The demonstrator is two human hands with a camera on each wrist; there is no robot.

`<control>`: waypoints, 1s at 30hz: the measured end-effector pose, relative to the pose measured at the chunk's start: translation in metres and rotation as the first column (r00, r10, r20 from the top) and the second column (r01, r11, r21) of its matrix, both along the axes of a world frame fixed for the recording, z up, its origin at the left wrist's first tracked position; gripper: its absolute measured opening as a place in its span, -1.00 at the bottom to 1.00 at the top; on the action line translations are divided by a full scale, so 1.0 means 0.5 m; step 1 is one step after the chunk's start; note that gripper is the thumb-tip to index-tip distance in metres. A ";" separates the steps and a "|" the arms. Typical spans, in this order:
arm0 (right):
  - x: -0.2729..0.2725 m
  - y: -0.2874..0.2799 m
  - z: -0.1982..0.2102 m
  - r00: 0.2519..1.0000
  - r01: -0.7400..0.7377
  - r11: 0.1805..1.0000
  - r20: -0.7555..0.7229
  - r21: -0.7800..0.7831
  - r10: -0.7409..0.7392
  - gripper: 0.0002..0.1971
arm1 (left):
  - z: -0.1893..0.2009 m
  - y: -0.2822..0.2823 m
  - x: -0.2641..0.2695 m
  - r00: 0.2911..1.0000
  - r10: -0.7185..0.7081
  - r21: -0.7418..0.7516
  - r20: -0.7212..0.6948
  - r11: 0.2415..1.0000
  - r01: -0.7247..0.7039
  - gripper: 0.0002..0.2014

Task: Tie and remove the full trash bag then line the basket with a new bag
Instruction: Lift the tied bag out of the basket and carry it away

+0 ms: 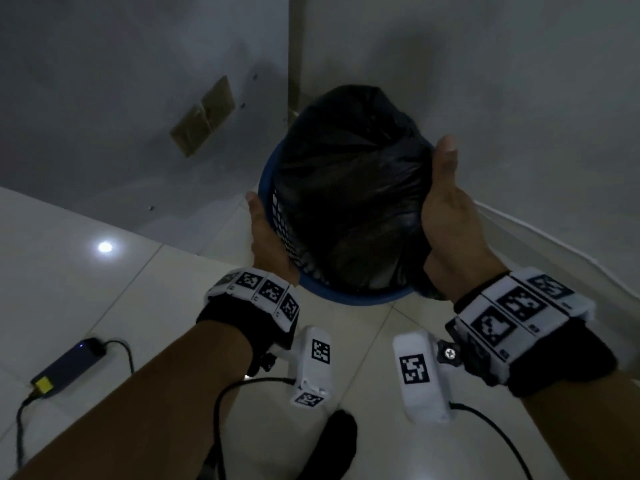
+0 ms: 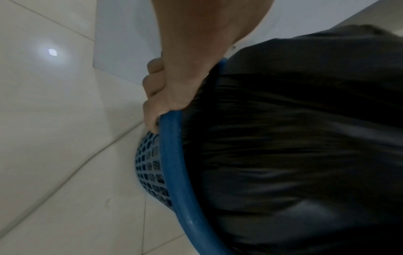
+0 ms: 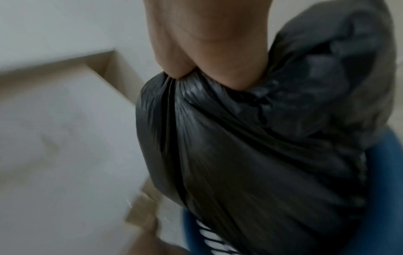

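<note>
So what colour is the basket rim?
Blue; the basket rim shows best in the left wrist view.

The head view looks steeply down from above onto both forearms, the tiled floor (image 1: 104, 306) and a wall corner. The left wrist view sits close beside the left hand (image 2: 174, 82), facing along the blue basket (image 2: 172, 155) rim toward the floor. The right wrist view looks past the right hand (image 3: 209, 43), very near the black bag (image 3: 250, 155). All three share basket and bag.
</note>
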State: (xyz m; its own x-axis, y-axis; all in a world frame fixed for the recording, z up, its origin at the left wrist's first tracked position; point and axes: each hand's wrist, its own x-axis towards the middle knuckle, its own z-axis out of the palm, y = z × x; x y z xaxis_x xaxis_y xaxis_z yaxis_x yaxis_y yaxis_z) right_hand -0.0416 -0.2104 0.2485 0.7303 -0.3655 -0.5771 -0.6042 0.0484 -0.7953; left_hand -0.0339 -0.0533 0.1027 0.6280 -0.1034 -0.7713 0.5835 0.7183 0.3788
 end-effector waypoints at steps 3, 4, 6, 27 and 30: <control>-0.004 -0.001 0.039 0.999 0.030 0.999 0.041 0.023 -0.031 -0.23 | -0.032 0.018 0.007 0.999 0.016 0.023 0.032 1.000 -0.017 0.13; -0.008 -0.004 0.051 0.998 0.030 0.999 0.058 0.025 -0.031 -0.23 | -0.037 0.022 0.009 1.000 0.016 0.035 0.015 0.999 -0.016 0.13; -0.016 -0.005 0.073 0.995 0.065 0.996 0.075 0.059 -0.069 -0.23 | -0.059 0.028 0.013 0.999 -0.029 0.112 -0.045 0.993 0.034 0.14; -0.019 0.066 0.209 0.984 -0.099 0.992 0.156 0.074 0.086 -0.49 | 0.146 0.052 0.007 0.981 -0.187 -0.167 0.047 0.967 0.192 -0.08; -0.027 0.083 0.208 0.959 -0.240 0.968 0.136 -0.075 0.248 -0.75 | 0.158 0.048 0.006 0.991 -0.101 -0.249 0.089 0.961 0.120 -0.18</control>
